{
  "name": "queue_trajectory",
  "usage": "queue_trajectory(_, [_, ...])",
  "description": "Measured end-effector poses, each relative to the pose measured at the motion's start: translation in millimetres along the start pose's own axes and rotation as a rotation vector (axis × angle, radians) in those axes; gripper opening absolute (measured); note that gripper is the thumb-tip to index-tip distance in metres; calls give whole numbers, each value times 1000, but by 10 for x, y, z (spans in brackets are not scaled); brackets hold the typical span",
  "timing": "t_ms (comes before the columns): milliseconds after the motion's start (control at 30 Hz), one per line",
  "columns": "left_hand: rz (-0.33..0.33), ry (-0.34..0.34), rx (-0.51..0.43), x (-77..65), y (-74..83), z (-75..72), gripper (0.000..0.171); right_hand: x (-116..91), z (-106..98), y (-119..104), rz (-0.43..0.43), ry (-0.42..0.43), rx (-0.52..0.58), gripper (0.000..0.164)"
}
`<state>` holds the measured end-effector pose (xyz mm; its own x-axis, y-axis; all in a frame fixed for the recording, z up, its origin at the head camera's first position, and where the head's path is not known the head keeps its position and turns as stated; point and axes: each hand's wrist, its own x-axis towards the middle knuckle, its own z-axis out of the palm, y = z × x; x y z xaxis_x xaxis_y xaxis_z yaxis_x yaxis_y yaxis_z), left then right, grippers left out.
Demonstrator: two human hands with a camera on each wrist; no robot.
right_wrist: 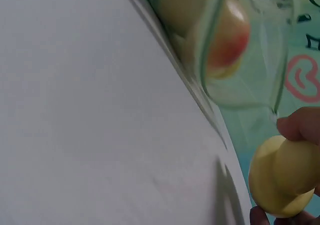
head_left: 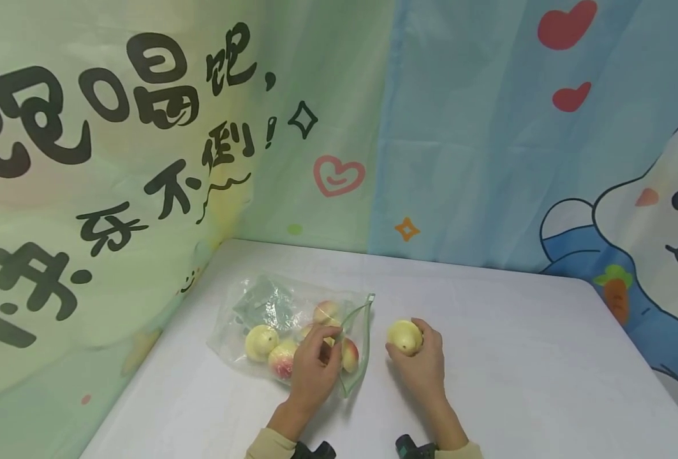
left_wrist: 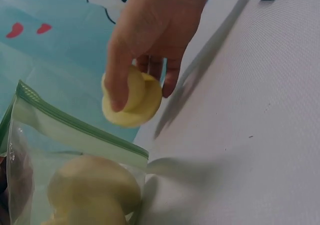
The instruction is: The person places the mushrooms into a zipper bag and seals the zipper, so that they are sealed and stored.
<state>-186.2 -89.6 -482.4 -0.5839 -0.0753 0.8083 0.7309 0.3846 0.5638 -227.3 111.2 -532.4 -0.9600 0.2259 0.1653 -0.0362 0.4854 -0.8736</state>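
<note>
A clear zip bag (head_left: 224, 341) with a green-edged mouth lies on the table, its opening to the right. Inside are several yellow and red peaches (head_left: 261, 343). My left hand (head_left: 312, 370) pinches the upper edge of the bag near its mouth. To the right of the opening, my right hand (head_left: 426, 366) grips a yellow peach (head_left: 404, 336) between thumb and fingers. In the left wrist view this peach (left_wrist: 142, 107) is held beyond the green zip (left_wrist: 80, 127). The right wrist view shows the open bag mouth and a red-flushed peach (right_wrist: 227, 37) within.
A white-covered table (head_left: 522, 370) extends to the right of both hands. Behind it hangs a printed cloth backdrop (head_left: 459, 159) with hearts and a cartoon bear. Another printed cloth (head_left: 57, 210) with large lettering borders the left side.
</note>
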Motion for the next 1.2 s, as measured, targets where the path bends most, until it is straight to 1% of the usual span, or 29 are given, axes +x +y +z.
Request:
queue_trajectory(133, [7, -2, 2, 34, 57, -22, 31, -127, 122, -122, -64, -36, 8, 74])
queue_trajectory(233, [5, -2, 8, 21, 22, -12, 32, -213, 198, -181, -118, -55, 21, 75])
queue_trajectory(300, [-2, -3, 11, -7, -32, 5, 33, -259, 241, -202, -156, -63, 28, 76])
queue_trajectory(433, [7, 0, 19, -104, -219, 55, 31, -313, 304, -217, -233, -61, 40, 77])
queue_trajectory(533, [9, -3, 21, -159, -310, 69, 29, -332, 325, -212, -256, -58, 56, 77])
queue_trajectory(567, [15, -4, 23, -164, -318, 70, 29, -339, 327, -210, -261, -59, 64, 77])
queue_trajectory(600, [15, -6, 23, -146, -280, 59, 29, -346, 330, -209, -266, -63, 73, 77])
queue_trajectory(667, [12, -10, 19, -138, -255, 54, 30, -362, 339, -206, -283, -77, 88, 77])
queue_trajectory(800, [24, -9, 13, -140, -233, 52, 32, -392, 380, -207, -351, -117, 86, 77])
queue_trajectory(867, [35, -7, 17, -173, -283, 64, 31, -401, 407, -212, -380, -141, 76, 75])
queue_trajectory(967, [42, -10, 22, -176, -282, 58, 29, -406, 445, -231, -382, -177, 82, 74])
queue_trajectory(1100, [37, -14, 14, -167, -271, 51, 27, -405, 482, -267, -344, -230, 112, 71])
queue_trajectory(1200, [37, -9, 8, -156, -266, 55, 27, -395, 510, -288, -324, -258, 104, 71])
